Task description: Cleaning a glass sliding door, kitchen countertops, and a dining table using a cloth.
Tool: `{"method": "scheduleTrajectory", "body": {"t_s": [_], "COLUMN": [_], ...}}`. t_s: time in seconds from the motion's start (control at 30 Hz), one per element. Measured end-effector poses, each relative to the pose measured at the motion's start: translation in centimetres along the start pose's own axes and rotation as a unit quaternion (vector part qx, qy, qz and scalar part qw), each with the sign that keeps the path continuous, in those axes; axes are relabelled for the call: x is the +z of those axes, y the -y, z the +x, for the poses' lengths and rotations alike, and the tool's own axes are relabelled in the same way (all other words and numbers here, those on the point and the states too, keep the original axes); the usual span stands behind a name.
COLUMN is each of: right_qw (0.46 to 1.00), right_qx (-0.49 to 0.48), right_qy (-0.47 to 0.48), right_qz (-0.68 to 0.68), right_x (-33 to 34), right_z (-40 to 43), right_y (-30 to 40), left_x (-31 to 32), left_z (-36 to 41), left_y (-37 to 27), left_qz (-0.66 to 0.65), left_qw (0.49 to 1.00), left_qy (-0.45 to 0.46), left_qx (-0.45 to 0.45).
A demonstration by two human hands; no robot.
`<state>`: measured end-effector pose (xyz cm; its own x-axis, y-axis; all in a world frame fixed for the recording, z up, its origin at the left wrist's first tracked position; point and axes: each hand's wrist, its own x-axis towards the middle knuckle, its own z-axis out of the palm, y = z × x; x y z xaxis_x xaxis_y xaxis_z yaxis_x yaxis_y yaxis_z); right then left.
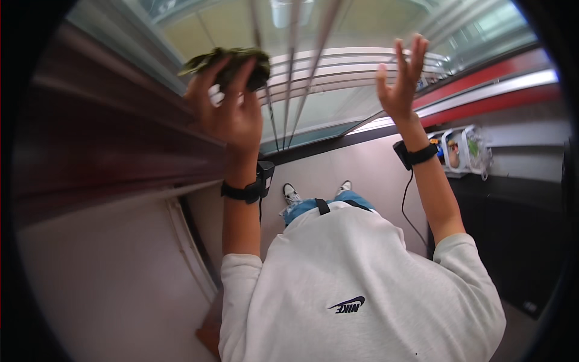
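Note:
My left hand point(228, 120) is raised and holds a crumpled dark green cloth-like bundle point(261, 68). Motion blur hides what exactly the bundle is. Behind it stand a glass pane point(325, 111) and several thin upright frame bars point(289, 77); I cannot tell if the bundle touches them. My right hand point(401, 92) is lifted on the other side, its fingers spread and nothing in them. It appears in front of the glass area, and contact with it cannot be made out. Each wrist wears a black strap with a small box-shaped device.
A dark reddish-brown panel point(113, 135) runs along the left. To the right, a white basket point(466, 149) with packaged items sits by a black cabinet point(506, 226). A red band point(488, 102) edges the right wall. The pale floor point(312, 169) lies under my feet.

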<state>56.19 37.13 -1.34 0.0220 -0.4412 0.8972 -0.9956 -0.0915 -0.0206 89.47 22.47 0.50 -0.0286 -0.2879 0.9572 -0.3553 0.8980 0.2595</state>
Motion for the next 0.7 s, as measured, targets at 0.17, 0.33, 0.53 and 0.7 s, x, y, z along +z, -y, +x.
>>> {"method": "scheduleTrajectory", "body": {"t_s": [0.17,0.33,0.53,0.7], "right_qw": [0.995,0.983,0.973,0.948], "right_qx": [0.019,0.097,0.211,0.312], "right_qy": [0.092,0.102,0.033,0.021], "right_qz": [0.024,0.118,0.091,0.069], "right_x": [-3.9,-12.8,-24.6,-30.3], "right_z": [-1.6,-6.2,-12.8,-20.9], "right_y": [-0.6,-6.0,-19.6,-27.6], "left_x": [5.9,10.8,21.2,34.9], "left_z": [-10.3,-11.2,20.2,-1.7], "left_y": [-1.3,-5.1,-20.7,-22.9], "left_qz": [0.086,-0.048,0.08,0.1], "left_qw": [0.991,0.991,0.96,0.974], "left_qy": [0.081,0.123,-0.146,-0.001], "left_qx": [0.058,0.004,0.225,0.203]}}
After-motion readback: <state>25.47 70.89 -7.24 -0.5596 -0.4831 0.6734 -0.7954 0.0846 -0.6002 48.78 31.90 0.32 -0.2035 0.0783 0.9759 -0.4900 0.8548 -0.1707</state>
